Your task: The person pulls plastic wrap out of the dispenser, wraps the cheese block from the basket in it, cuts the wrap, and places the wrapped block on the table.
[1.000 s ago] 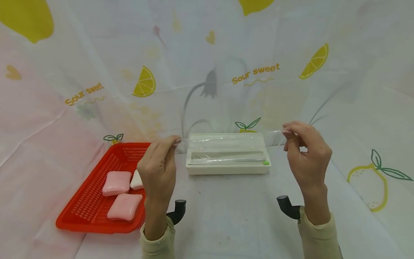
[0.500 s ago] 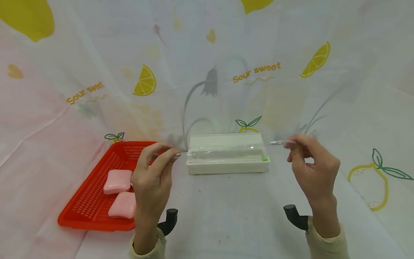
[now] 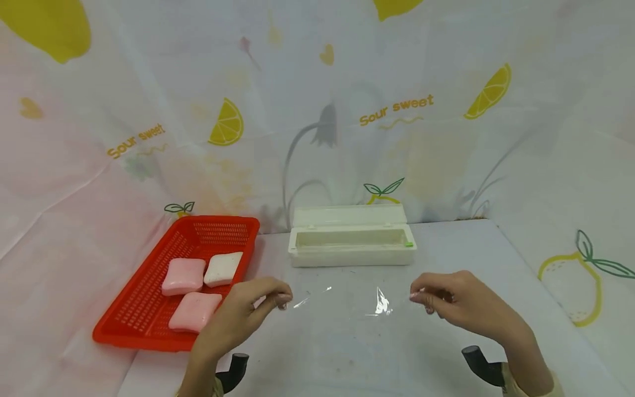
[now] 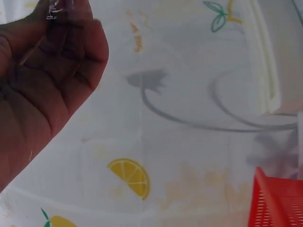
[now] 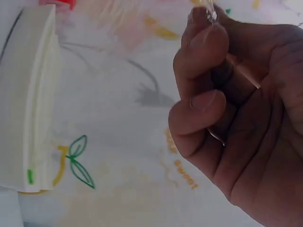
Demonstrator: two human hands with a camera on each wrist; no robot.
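Observation:
Clear plastic wrap (image 3: 382,304) stretches between both hands over the table's middle; only its glints show, so its outline and whether it touches the table cannot be told. My left hand (image 3: 238,317) pinches one side between thumb and fingers, near the red basket. At the other side my right hand (image 3: 468,306) pinches the film, its other fingers curled in the right wrist view. A small crumple of wrap (image 5: 211,16) shows at those fingertips. Behind the hands stands a white plastic-wrap dispenser box (image 3: 353,258), its lid (image 3: 349,215) raised and a green slider (image 3: 409,243) at its right end.
On the left sits a red plastic basket (image 3: 119,331) holding two pink soap bars (image 3: 183,275) and one white soap bar (image 3: 222,268). A lemon-print cloth (image 3: 278,110) rises behind the white table (image 3: 342,353). Black curved mounts (image 3: 481,365) sit at both wrists.
Both hands have come down and nearer from in front of the dispenser box, bringing the film over the table. They have also spread slightly. The box interior and white soap are now uncovered.

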